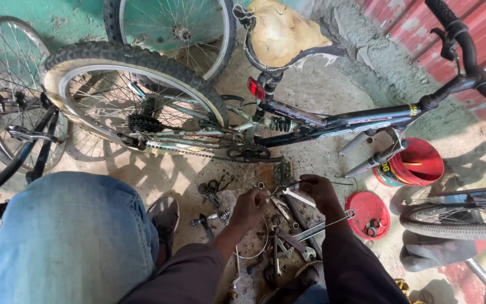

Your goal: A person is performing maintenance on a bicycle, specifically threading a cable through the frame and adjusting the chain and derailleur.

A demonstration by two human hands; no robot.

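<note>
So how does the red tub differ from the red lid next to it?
The red tub is deep, lies tipped on its side by the bike's fork and shows a printed outer wall; the red lid is shallow and lies flat on the ground. The lid holds a few small dark parts; the tub's inside looks nearly bare. Both are round and red.

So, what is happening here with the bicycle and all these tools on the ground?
A person crouches on the ground beside a dark bicycle that lies without its front wheel. The left hand and right hand both reach into a pile of spanners and small metal parts spread on the dirt. What each hand grips is too small to tell. A red bucket stands near the fork, its red lid beside it.
</note>
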